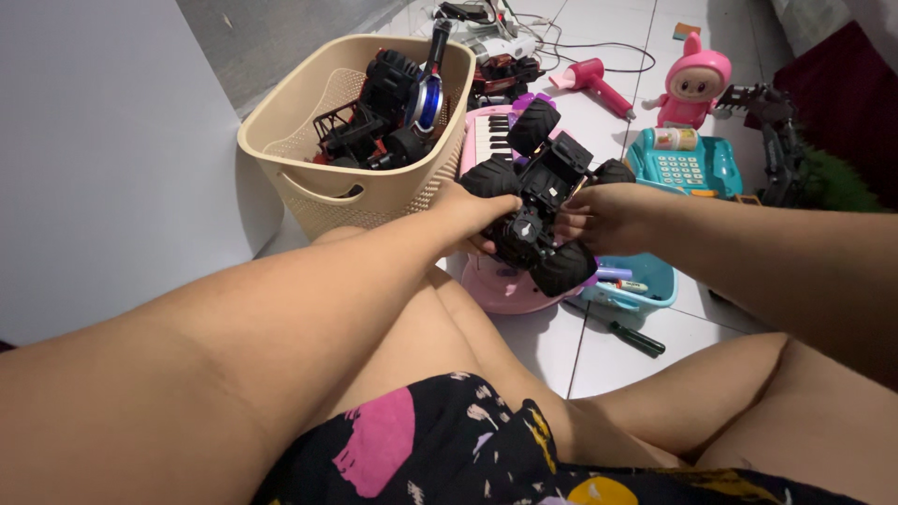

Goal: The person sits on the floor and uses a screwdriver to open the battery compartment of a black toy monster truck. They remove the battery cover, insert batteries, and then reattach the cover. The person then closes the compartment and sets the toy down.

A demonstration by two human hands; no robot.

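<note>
Both hands are working the black toy monster truck [543,201] up off the floor, above the pink toy keyboard [496,271]. The left hand [472,215] is clamping the truck's near-left side – fingers curled tight around the body just under a front wheel, thumb lying along the top. The right hand [603,217] is coming in from the other side, fingers bent and pinching the chassis between two of the knobbly wheels; how far they are wrapping underneath, I cannot tell. The truck is sitting tilted, its open underside facing up toward the camera.

Behind the left hand, the beige plastic basket [318,159] is standing on the white tiled floor [543,346] against the wall, holding another dark toy vehicle and a blue-and-silver piece. Just below the right hand, a small teal tray [655,281] of markers is resting on the floor, a green-handled screwdriver [631,337] lying beside it. Further back – a teal toy cash register [687,164], a pink doll figure [694,89] and a pink toy hairdryer [589,79].
</note>
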